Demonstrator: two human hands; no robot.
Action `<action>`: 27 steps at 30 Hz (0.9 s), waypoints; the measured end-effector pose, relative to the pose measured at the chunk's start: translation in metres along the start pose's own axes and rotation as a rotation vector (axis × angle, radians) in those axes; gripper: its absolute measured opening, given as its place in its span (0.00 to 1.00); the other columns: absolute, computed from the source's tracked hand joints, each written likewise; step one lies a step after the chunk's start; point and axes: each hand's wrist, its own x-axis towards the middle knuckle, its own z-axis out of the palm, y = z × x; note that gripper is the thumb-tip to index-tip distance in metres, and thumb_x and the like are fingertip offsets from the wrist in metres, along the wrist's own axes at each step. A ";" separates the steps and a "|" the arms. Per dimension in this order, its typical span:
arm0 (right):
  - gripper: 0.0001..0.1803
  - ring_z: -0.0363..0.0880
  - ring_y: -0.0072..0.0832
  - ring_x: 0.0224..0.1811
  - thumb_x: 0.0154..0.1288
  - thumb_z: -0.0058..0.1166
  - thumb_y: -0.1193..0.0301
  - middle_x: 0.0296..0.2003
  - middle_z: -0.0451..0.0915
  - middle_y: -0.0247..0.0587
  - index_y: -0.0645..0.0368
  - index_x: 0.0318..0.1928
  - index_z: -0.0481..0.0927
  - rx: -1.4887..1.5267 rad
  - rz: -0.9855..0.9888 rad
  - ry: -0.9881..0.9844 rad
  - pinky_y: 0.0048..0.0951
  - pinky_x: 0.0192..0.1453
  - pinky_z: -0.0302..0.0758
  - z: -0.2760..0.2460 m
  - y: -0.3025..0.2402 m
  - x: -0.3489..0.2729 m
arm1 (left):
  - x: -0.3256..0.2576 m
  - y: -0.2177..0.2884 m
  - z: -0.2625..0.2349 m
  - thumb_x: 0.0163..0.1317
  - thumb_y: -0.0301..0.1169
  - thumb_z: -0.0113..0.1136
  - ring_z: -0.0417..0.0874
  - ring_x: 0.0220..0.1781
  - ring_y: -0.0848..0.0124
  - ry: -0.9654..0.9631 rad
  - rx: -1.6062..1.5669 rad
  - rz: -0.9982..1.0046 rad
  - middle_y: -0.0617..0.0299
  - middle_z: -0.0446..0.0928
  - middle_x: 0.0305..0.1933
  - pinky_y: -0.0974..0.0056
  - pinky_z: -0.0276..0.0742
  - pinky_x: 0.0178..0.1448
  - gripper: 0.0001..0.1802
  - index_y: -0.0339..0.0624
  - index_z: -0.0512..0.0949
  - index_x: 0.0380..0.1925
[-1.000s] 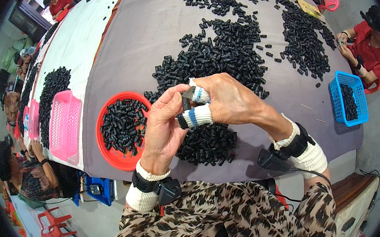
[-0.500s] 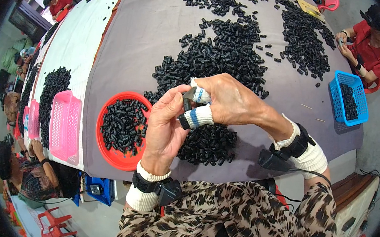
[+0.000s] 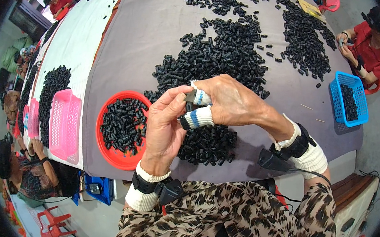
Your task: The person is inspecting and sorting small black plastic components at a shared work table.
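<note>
Above the table, my two hands meet fingertip to fingertip. My left hand (image 3: pixel 164 127) is closed in a pinch on a small black part, mostly hidden by the fingers. Curled toward it, my right hand (image 3: pixel 235 102) has its thumb and a finger in white covers (image 3: pixel 200 116) with blue stripes. A flat dark grey piece (image 3: pixel 191 95), like a short blade, sticks out from the right hand's fingers against the left fingertips. Beneath the hands is a small pile of short black cylindrical parts (image 3: pixel 210 145), with a bigger pile (image 3: pixel 219 53) beyond.
A red round basin (image 3: pixel 119 161) of black parts stands left of my hands. Further left are a pink basket (image 3: pixel 65 125) and another heap (image 3: pixel 56 83). At the right, a blue basket (image 3: pixel 363 105) holds black parts near a person in red (image 3: pixel 378 59). Thin sticks (image 3: pixel 307 106) lie nearby.
My left fingertips have shifted slightly, and the black part between them shows less. The flat grey piece has tilted and moved a little lower. Both arms stay in place.
</note>
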 end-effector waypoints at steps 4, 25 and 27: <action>0.21 0.74 0.43 0.20 0.48 0.58 0.56 0.18 0.75 0.51 0.66 0.25 0.75 0.024 0.034 -0.021 0.38 0.29 0.69 0.000 -0.003 -0.001 | -0.002 0.000 0.000 0.62 0.26 0.49 0.79 0.44 0.68 -0.024 0.020 0.023 0.55 0.76 0.42 0.63 0.76 0.50 0.12 0.31 0.71 0.44; 0.19 0.69 0.20 0.22 0.45 0.66 0.62 0.19 0.74 0.35 0.64 0.28 0.74 0.114 0.078 0.100 0.26 0.26 0.67 0.003 -0.003 -0.004 | 0.001 0.004 0.014 0.56 0.23 0.55 0.78 0.39 0.74 0.077 0.036 -0.005 0.59 0.77 0.38 0.69 0.75 0.46 0.12 0.32 0.73 0.42; 0.19 0.68 0.19 0.22 0.46 0.66 0.63 0.20 0.74 0.34 0.64 0.29 0.74 0.133 0.093 0.138 0.26 0.26 0.67 0.003 0.000 -0.005 | 0.003 0.002 0.016 0.58 0.24 0.54 0.78 0.40 0.74 0.104 0.019 -0.018 0.58 0.77 0.38 0.70 0.75 0.47 0.12 0.32 0.73 0.42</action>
